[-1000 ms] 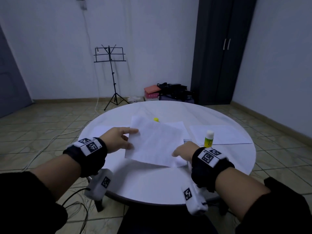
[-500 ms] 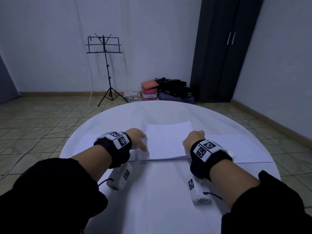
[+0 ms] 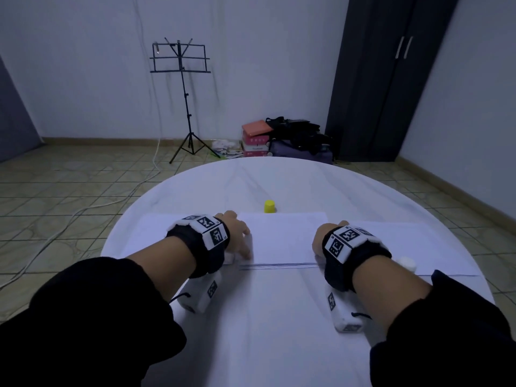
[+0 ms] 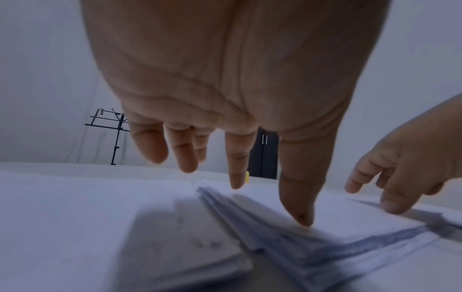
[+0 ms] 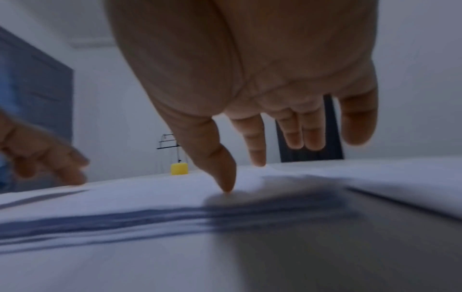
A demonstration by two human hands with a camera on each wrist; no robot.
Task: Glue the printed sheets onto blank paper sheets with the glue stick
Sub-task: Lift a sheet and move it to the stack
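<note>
A stack of white sheets lies flat in the middle of the round white table. My left hand rests on the stack's left edge with straight fingers, thumb tip down on the top sheet. My right hand rests on the right edge the same way, thumb tip touching the paper. The yellow glue cap stands just behind the stack. The glue stick's white top shows beside my right wrist.
More paper lies to the left, faintly printed in the left wrist view, and to the right. Beyond the table stand a music stand, boxes and bags and a dark wardrobe.
A second ago both hands held a sheet raised and tilted over the table. It now lies flat on the stack, with a hand resting on each side edge.
</note>
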